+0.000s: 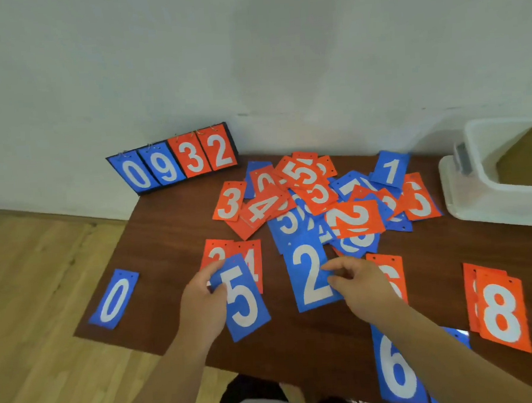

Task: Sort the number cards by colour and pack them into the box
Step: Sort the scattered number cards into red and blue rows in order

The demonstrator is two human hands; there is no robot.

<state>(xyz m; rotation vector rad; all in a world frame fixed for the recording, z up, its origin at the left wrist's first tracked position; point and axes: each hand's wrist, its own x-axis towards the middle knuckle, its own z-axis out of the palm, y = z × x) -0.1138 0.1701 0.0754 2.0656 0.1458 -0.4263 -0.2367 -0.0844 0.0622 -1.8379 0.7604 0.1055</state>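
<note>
Blue 6 card (394, 373) lies closest, under the right forearm. Beyond it the right hand (361, 284) pinches the blue 2 card (308, 273) by its edge; the left hand (202, 300) grips the blue 5 card (245, 307), both cards pointing away from the person. The blue 0 card (112, 300) lies well left, the box (461, 191) far right.

At frame centre, the left hand (202, 300) grips a blue 5 card (244, 307); the right hand (360, 284) pinches a blue 2 card (310, 276).
</note>
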